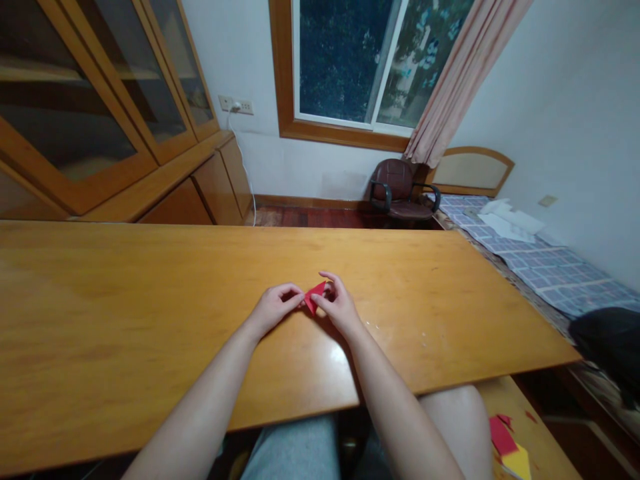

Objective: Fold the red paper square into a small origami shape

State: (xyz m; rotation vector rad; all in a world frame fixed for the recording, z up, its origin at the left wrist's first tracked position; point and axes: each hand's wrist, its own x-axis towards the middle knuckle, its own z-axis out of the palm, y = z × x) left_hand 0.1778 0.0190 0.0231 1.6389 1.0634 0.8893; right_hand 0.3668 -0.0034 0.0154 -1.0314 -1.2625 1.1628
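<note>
Near the middle of the frame, on the long orange-brown wooden table, both hands pinch a small folded red paper triangle. It sits between left hand and right hand, fingers closed on it, tip pointing down.

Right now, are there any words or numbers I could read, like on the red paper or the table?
No words, numbers or signs can be read anywhere.
The red paper pinched between the left hand and right hand is plain.
The wooden table bears no writing.
The wall socket is too small to show any print.
The bed cover shows only a checked pattern.
</note>
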